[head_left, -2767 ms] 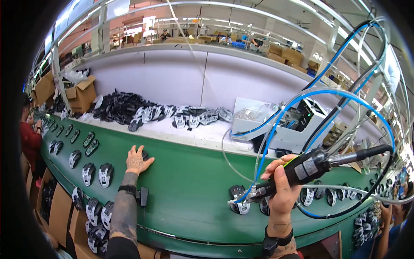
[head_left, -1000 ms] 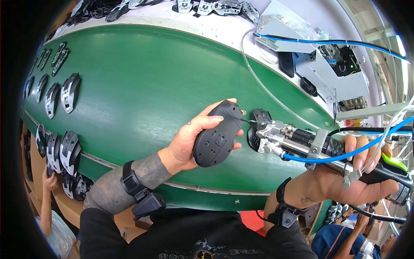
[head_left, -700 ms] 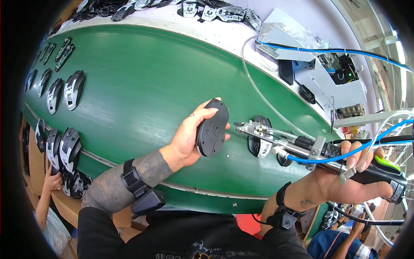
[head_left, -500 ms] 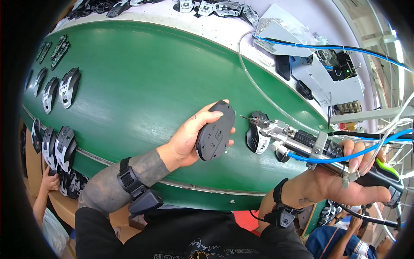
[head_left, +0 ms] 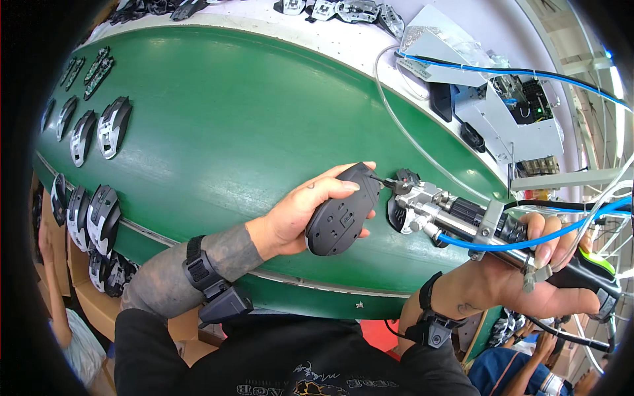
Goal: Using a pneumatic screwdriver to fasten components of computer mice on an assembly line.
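Observation:
My left hand (head_left: 294,214) grips a black computer mouse (head_left: 338,224) above the green belt, its underside turned up. The thumb lies across the upper end and fingertips show at its right edge. In my right hand (head_left: 528,284) is a powered screwdriver (head_left: 462,214) with a metal nose, a blue air hose and a black and lime handle. Its bit points left and meets the upper right end of the mouse; whether it sits in a screw hole is too small to tell. Another mouse (head_left: 396,214) lies on the belt, partly hidden behind the screwdriver's nose.
On the green belt (head_left: 224,119), mouse shells (head_left: 114,127) and circuit boards (head_left: 99,74) lie at the left. A white screw-feeding machine (head_left: 508,122) stands at the back right, with a clear tube arching from it. Other people's arms (head_left: 56,297) show at the lower left and lower right.
My left hand has brought the mouse slightly right and tilted it, so its upper end meets the screwdriver bit. The belt's parts appear shifted slightly right; a co-worker's hand has left the mice at left.

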{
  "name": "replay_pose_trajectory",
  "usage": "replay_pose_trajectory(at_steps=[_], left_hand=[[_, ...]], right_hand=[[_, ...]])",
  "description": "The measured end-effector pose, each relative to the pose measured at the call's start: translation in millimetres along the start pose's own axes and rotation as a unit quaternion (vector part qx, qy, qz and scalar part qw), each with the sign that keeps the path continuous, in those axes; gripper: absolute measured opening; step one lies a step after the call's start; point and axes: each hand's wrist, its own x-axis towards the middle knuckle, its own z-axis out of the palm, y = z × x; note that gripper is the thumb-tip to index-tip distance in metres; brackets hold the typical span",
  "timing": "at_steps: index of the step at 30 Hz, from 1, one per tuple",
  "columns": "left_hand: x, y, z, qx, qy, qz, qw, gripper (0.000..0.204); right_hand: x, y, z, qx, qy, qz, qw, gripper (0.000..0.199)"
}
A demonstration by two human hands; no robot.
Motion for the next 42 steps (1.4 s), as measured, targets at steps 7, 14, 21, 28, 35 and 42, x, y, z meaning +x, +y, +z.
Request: replay_pose_trajectory(at_steps=[7,14,21,28,35,42], left_hand=[[11,17,-18,0.056,0.151,0.153,0.975,0.051],[8,21,-16,-0.039,0.119,0.201,0.971,0.049],[5,22,-11,-0.061,0.062,0.214,0.973,0.05],[4,19,-7,-0.063,0.053,0.205,0.975,0.049],[7,16,-8,-0.046,0.089,0.222,0.97,0.049],[13,17,-18,0.031,0.202,0.196,0.959,0.052]], right_hand=[[0,-19,-3,-0.033,0.019,0.006,0.999,0.063],[-16,-9,5,0.033,-0.101,0.07,0.992,0.065],[-20,-11,18,0.013,-0.061,0.14,0.988,0.053],[-19,-11,20,0.034,-0.078,0.123,0.989,0.057],[-20,3,16,0.074,-0.126,0.091,0.985,0.063],[-14,-30,5,0.047,-0.089,0.044,0.994,0.065]])
